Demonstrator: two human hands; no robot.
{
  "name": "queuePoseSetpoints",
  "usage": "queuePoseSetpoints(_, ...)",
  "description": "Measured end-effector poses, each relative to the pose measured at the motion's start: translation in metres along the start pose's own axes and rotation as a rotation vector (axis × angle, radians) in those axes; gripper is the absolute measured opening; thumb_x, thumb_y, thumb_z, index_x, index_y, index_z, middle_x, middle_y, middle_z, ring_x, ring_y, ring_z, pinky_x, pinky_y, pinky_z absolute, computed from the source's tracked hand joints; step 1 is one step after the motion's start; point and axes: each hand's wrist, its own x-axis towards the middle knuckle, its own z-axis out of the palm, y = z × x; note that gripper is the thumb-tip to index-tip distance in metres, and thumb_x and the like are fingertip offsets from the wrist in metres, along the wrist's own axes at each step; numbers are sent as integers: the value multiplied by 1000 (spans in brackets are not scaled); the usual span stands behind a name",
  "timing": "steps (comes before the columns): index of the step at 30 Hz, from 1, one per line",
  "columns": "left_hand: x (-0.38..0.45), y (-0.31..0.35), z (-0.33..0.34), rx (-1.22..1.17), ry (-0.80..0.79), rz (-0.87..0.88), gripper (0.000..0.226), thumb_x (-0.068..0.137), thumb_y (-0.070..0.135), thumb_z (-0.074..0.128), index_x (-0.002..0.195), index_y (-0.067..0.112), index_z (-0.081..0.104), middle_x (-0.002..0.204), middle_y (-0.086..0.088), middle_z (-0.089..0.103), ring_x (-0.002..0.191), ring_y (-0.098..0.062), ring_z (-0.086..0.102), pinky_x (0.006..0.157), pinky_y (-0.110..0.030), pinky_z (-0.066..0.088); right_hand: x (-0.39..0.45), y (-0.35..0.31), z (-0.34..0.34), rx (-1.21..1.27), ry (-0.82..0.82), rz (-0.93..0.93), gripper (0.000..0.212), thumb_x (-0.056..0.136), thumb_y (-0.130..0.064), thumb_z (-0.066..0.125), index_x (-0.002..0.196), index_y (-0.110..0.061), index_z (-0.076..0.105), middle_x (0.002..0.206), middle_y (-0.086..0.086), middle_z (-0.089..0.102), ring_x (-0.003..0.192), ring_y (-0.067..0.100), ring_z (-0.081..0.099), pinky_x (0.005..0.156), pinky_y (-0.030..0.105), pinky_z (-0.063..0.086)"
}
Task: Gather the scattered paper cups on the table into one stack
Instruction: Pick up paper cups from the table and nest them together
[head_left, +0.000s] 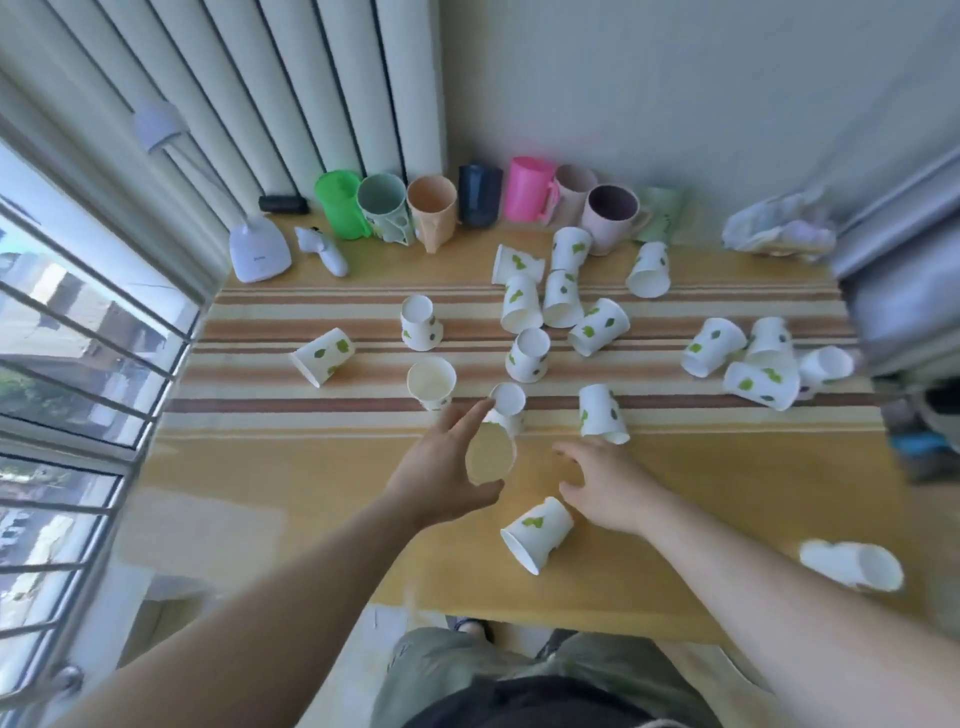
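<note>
White paper, dotted with green leaves, fills the left hand (447, 467): its fingers are clamped round a tilted cup (491, 457), mouth turned toward the camera, likely so the next one can slide in. Just right of it, the right hand (605, 488) hovers with fingers spread and empty, between a tipped cup (602, 413) above and another on its side (537, 530) below, probably choosing. Farther out, many more paper cups (540, 306) lie scattered over the striped cloth (311, 301) on the wooden surface (291, 467), toward the upper right. No stack exists yet.
</note>
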Motion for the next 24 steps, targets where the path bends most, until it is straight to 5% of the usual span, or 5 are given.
queuePoseSetpoints(6,49,101,86,71,-239,147,103,81,33,86,169,23,32,166,-2,37,146,-28,45,110,-28,37,-75,128,0,93,23,273,55,109,-35,59,162,-36,47,164,-1,49,139,25,58,103,39,57)
queuePoseSetpoints(14,59,113,150,112,-345,32,89,75,29,91,153,30,50,149,-1,49,132,-30,56,104,-37,51,-86,178,28,209,5,289,54,107,-33,58,160,-36,50,162,-1,50,138,23,59,107,40,55)
queuePoseSetpoints(20,49,103,140,140,-378,12,132,68,65,90,172,40,11,161,-3,37,145,-27,37,119,-48,41,-67,175,30,132,-24,213,55,109,-30,58,163,-31,48,170,3,40,154,30,44,119,45,49)
queuePoseSetpoints(22,44,93,129,181,-283,45,105,79,79,63,169,39,26,159,-1,43,148,-24,35,122,-49,38,-55,175,30,48,19,165,57,109,-31,58,164,-28,46,173,2,34,160,30,33,124,46,43)
queuePoseSetpoints(24,40,69,122,175,-145,87,73,93,71,38,155,37,56,148,1,54,144,-23,41,120,-47,39,-33,182,34,-71,119,105,58,106,-31,62,162,-25,48,173,2,32,160,32,29,124,51,43)
